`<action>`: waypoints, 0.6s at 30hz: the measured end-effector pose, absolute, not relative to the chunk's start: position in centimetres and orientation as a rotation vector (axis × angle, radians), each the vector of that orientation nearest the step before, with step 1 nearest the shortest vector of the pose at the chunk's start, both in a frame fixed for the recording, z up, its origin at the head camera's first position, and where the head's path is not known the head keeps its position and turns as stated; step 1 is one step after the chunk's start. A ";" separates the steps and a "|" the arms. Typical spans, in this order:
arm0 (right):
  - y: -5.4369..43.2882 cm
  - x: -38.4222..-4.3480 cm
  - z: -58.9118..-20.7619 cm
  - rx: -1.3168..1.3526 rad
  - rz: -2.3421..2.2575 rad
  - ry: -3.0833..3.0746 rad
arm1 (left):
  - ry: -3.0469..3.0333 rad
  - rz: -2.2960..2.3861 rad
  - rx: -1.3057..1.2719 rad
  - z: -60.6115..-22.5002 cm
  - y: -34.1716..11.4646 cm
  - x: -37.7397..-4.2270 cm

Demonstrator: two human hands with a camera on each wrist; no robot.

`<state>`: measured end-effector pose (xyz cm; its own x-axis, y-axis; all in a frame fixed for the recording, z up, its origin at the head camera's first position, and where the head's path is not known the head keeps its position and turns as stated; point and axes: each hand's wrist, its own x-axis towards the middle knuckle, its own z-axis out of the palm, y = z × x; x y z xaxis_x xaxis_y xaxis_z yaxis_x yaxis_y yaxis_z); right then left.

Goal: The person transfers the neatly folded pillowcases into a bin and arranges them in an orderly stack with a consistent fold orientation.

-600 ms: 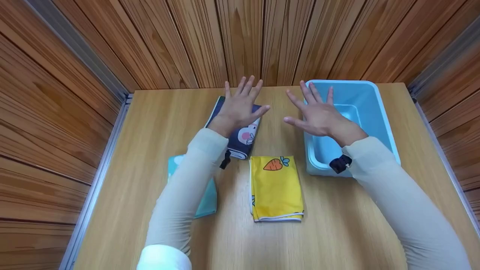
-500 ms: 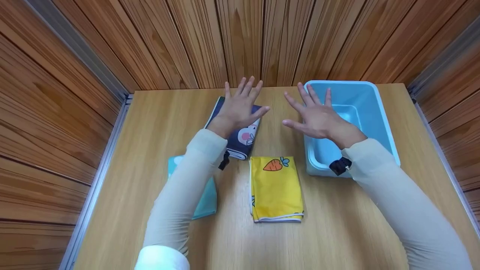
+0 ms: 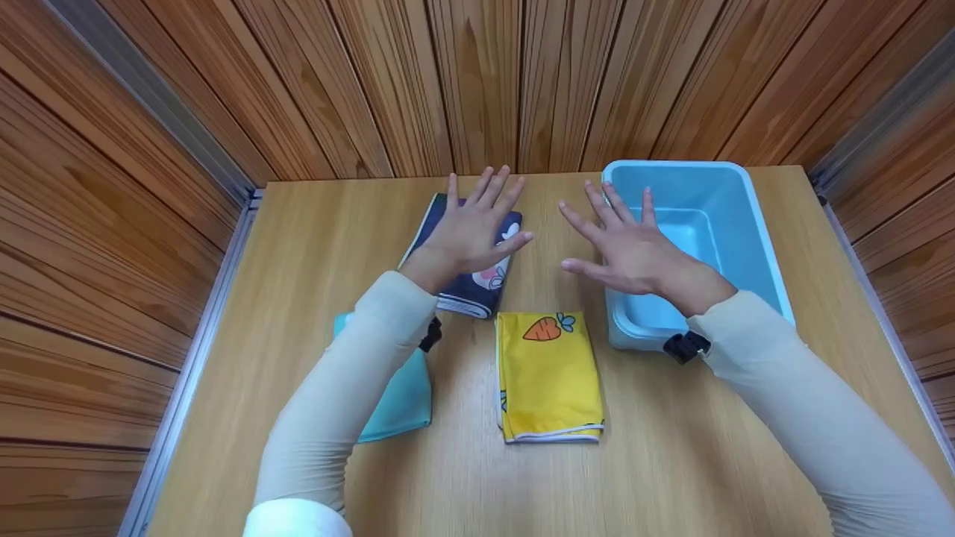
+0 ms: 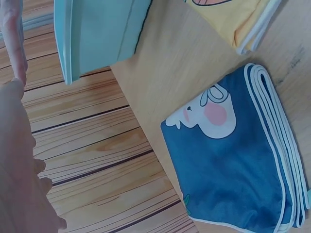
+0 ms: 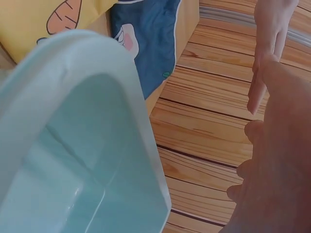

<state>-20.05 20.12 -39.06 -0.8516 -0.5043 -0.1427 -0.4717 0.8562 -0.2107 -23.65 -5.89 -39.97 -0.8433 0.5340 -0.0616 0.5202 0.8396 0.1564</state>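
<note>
My left hand [image 3: 470, 231] hovers with fingers spread above a folded navy cloth [image 4: 228, 170] that has white piping and a white animal print. Over the left edge of a light blue plastic bin [image 3: 768, 246] hangs my right hand [image 3: 630, 250], its fingers also spread. Neither hand holds anything. Nearer to me lies a folded yellow cloth [image 3: 552, 380] with a carrot print. A folded turquoise cloth [image 3: 403, 399] sits to its left, partly hidden under my left forearm. In the right wrist view the bin's inside [image 5: 73, 184] shows bare walls and floor.
The wooden table [image 3: 291, 246] is bounded by wood-plank walls [image 3: 477, 82] at the back and both sides. Metal rails [image 3: 194, 358] run along its side edges. A small black device [image 3: 686, 347] is strapped at my right wrist.
Both hands have drawn back slightly toward me, fingers still spread. My left forearm has shifted a little left, showing more of the turquoise cloth. The cloths and bin stay in place.
</note>
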 end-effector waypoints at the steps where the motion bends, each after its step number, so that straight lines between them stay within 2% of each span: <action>1: 20.1 -19.9 -39.1 -0.759 -0.253 2.840 | 2.914 0.195 0.844 -40.0 -5.9 -23.5; 18: 20.0 -17.0 -39.7 -0.784 -0.284 2.807 | 2.945 0.154 0.842 -41.5 -6.7 -20.5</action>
